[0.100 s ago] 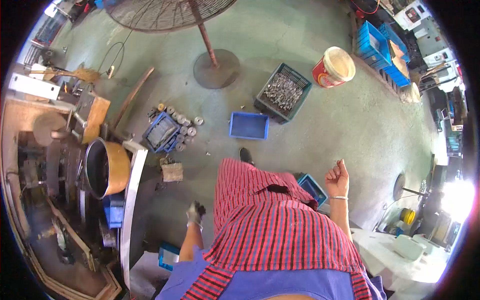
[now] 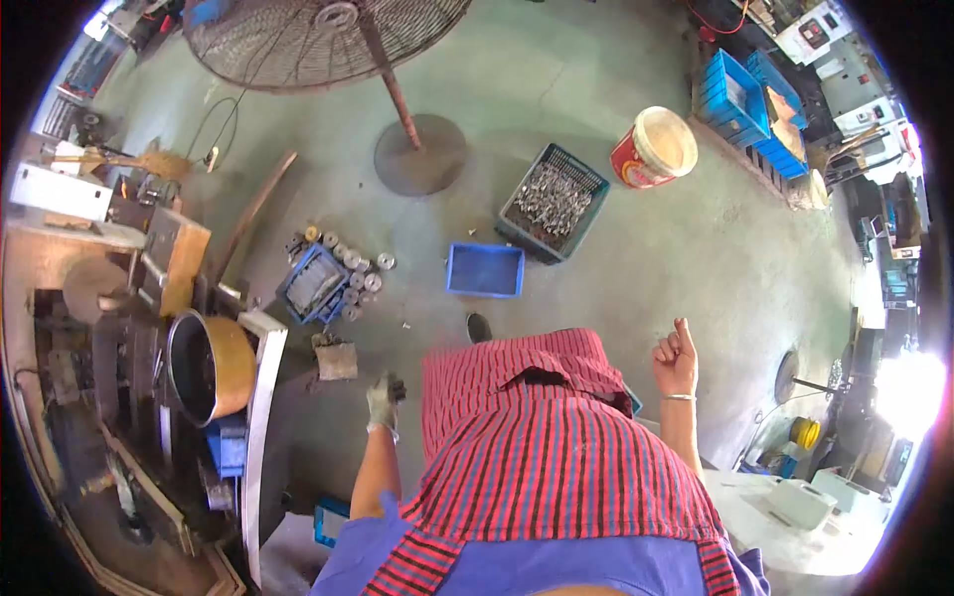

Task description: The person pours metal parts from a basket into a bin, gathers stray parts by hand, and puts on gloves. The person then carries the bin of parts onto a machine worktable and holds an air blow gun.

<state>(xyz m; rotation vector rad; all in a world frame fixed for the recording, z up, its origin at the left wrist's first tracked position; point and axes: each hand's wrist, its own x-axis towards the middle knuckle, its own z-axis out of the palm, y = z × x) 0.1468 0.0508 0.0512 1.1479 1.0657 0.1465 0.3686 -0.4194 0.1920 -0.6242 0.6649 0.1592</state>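
Beside the tan pad (image 2: 337,362) on the floor, gloved left hand (image 2: 382,401): fingers partly bent, grip unclear. Right hand (image 2: 676,362): one finger raised, others curled; contents, if any, cannot be told.

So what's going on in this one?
A person in a red striped apron is on a workshop floor. The left hand, in a whitish glove, may or may not grip something; the bare right hand, fingers curled, shows nothing held. Ahead sit a blue plastic tray and a dark green crate of small metal pieces.
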